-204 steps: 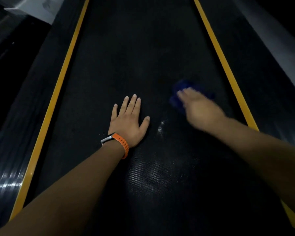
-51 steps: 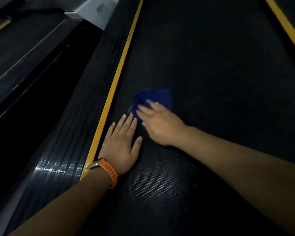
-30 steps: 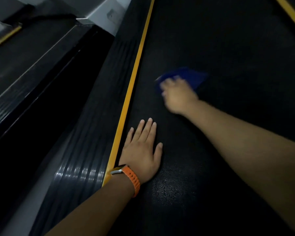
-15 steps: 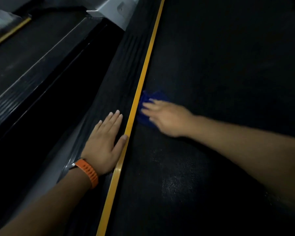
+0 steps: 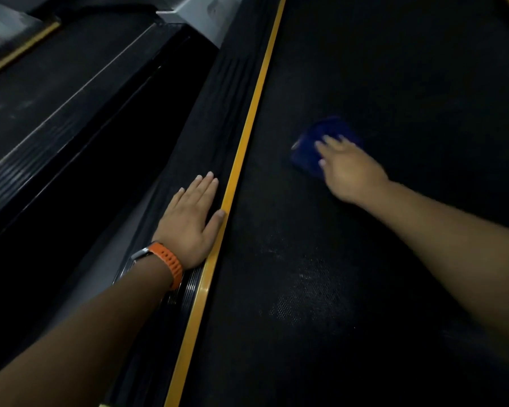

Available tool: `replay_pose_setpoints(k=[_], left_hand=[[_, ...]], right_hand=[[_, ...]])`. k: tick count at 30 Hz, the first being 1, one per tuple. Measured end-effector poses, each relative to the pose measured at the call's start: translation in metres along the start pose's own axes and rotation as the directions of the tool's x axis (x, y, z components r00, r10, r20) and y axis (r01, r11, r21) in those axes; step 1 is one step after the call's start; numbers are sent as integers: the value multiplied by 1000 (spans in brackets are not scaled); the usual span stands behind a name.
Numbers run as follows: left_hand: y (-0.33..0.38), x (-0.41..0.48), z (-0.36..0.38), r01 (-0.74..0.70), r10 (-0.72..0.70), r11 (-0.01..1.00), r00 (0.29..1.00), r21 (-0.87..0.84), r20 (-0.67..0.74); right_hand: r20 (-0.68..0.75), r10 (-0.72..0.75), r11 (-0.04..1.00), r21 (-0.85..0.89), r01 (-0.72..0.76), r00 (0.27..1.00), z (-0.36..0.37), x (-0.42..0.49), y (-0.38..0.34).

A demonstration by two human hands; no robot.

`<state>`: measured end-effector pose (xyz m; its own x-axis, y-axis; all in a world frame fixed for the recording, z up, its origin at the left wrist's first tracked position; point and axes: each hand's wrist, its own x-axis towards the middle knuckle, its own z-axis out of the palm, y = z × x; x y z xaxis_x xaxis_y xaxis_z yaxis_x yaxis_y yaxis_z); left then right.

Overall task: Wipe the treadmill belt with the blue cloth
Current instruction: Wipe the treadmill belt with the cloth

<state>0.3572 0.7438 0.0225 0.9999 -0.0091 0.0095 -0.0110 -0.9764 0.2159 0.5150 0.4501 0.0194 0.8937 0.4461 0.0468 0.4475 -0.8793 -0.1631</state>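
1. Far left, a second dark deck (image 5: 56,92) lies beside the treadmill, across a black gap.
2. My left hand (image 5: 190,223) lies flat, palm down, on the ribbed side rail (image 5: 218,92), fingers straight and close together, gripping nothing; my thumb touches the yellow stripe (image 5: 249,127). An orange watch strap (image 5: 169,264) circles that wrist.
3. Right of the stripe is the black treadmill belt (image 5: 394,69), with a faint pale patch on it near me.
4. My right hand (image 5: 347,168) presses palm down on the blue cloth (image 5: 309,155), fingers spread over it rather than curled round it. The cloth lies flat on the belt, well clear of the stripe; hand and cloth are blurred.
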Motion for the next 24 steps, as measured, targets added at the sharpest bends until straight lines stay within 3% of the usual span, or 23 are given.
replay_pose_setpoints(k=[1, 2, 4, 5, 7, 9, 11, 12, 13, 14, 15, 17, 18, 19, 20, 22, 24], left_hand=[[0, 0, 0, -2, 2, 1000, 1000, -1, -1], [0, 0, 0, -2, 2, 1000, 1000, -3, -2], [0, 1, 0, 2, -2, 1000, 1000, 5, -6], [0, 0, -1, 0, 0, 1000, 1000, 10, -9], [1, 0, -1, -5, 5, 1000, 1000, 10, -17], [1, 0, 0, -6, 6, 1000, 1000, 0, -14], [1, 0, 1, -2, 2, 1000, 1000, 1, -10], [0, 1, 1, 1, -1, 1000, 1000, 4, -7], [0, 1, 1, 1, -1, 1000, 1000, 4, -7], [0, 2, 1, 0, 0, 1000, 1000, 5, -10], [-1, 1, 1, -2, 2, 1000, 1000, 8, -16], [-2, 0, 1, -11, 11, 1000, 1000, 10, -22], [-2, 0, 1, -12, 13, 1000, 1000, 9, -23], [-1, 0, 1, -11, 12, 1000, 1000, 9, -21], [-1, 0, 1, -9, 9, 1000, 1000, 10, -17], [0, -1, 1, -5, 5, 1000, 1000, 9, -14], [0, -1, 0, -4, 5, 1000, 1000, 7, -14]], right_hand=[[6, 84, 996, -2, -84, 996, -1, -5, -7], [-27, 70, 997, -35, -71, 997, 7, -17, -31], [27, -215, 975, -58, 216, 976, 23, -59, -99], [43, -362, 932, 29, 362, 931, 25, -83, -122], [54, -513, 857, 89, 507, 857, 15, -92, -117], [58, -385, 922, -15, 387, 921, 7, -62, -70], [13, -43, 999, -13, 44, 999, 4, -38, -19], [-6, 73, 997, 2, -73, 997, 3, -41, -18], [-28, 97, 995, -7, -97, 995, 6, -50, -37], [-39, 26, 999, -31, -27, 999, 14, -67, -69], [4, -137, 990, -34, 137, 991, 22, -92, -106], [90, -472, 880, 110, 463, 877, 20, -144, -157], [120, -551, 834, 128, 537, 826, 19, -149, -152], [106, -555, 831, 95, 548, 825, 16, -140, -136], [87, -486, 874, 49, 484, 869, 17, -123, -111], [31, -200, 980, -7, 200, 979, 15, -86, -49], [19, 27, 1000, 7, -27, 999, 11, -87, -40]])
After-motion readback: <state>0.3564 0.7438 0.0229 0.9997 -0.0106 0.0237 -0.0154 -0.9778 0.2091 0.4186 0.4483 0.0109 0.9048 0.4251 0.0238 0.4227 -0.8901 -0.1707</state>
